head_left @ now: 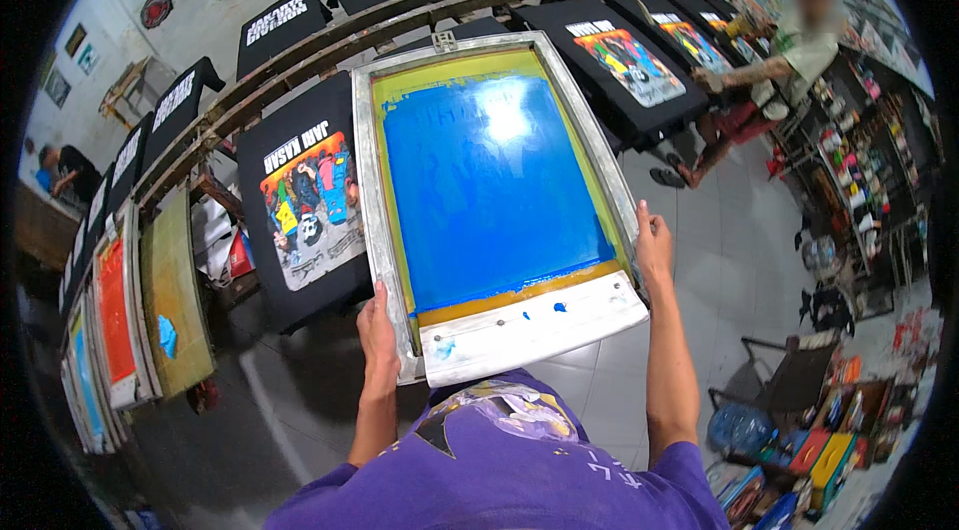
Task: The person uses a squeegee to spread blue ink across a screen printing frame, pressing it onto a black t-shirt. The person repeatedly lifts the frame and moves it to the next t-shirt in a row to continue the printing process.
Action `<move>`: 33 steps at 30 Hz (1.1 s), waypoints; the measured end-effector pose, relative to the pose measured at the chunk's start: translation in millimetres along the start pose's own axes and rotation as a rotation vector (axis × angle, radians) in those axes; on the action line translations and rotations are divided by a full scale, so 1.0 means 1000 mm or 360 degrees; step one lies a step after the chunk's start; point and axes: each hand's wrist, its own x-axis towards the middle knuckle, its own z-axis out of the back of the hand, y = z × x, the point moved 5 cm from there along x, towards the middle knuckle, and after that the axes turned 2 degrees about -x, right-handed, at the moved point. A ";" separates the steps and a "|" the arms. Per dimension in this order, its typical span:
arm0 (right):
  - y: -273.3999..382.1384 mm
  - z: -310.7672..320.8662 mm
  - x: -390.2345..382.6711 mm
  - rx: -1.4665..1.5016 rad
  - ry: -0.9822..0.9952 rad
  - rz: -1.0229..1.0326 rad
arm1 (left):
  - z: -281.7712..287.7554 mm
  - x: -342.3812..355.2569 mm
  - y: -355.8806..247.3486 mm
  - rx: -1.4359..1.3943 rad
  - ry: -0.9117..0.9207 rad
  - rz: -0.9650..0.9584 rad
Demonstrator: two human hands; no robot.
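Note:
In front of me is a screen printing frame (372,220) with grey, worn edges and a mesh coated in wet blue ink (479,190). A white board (534,325) with screw heads and blue smears spans its near end. My left hand (378,332) grips the near left corner, thumb up along the side. On the right side my right hand (654,248) holds the rim, its fingers partly hidden behind the edge. A metal hinge clamp (444,40) sits at the far end. Under and beside the frame, a black T-shirt with a colourful print (312,210) lies on its board.
Wooden rails (300,65) carry more black shirts along both sides. Several used screens (120,310) lean at the left. A co-worker (799,50) stands at the far right beside printed shirts. A chair (784,370), a water jug (739,427) and cluttered shelves (859,170) stand to the right.

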 end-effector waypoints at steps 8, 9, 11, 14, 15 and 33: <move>0.022 -0.052 0.186 -0.0119 0.0206 0.0104 | -0.110 0.063 -0.001 0.0062 -0.0239 -0.0039; 0.029 -0.057 0.200 -0.0117 0.0251 0.0079 | -0.119 0.071 0.000 0.0086 -0.0261 -0.0020; 0.031 -0.068 0.242 -0.0120 0.0317 0.0122 | -0.136 0.085 0.002 0.0135 -0.0294 0.0021; 0.040 -0.089 0.271 -0.0099 0.0369 0.0107 | -0.158 0.088 -0.022 0.0221 -0.0434 0.0075; 0.039 -0.095 0.279 -0.0098 0.0394 0.0128 | -0.161 0.092 -0.022 0.0220 -0.0456 0.0048; 0.035 -0.115 0.312 0.0143 0.0482 0.0243 | -0.178 0.124 -0.016 0.0466 -0.0690 0.0085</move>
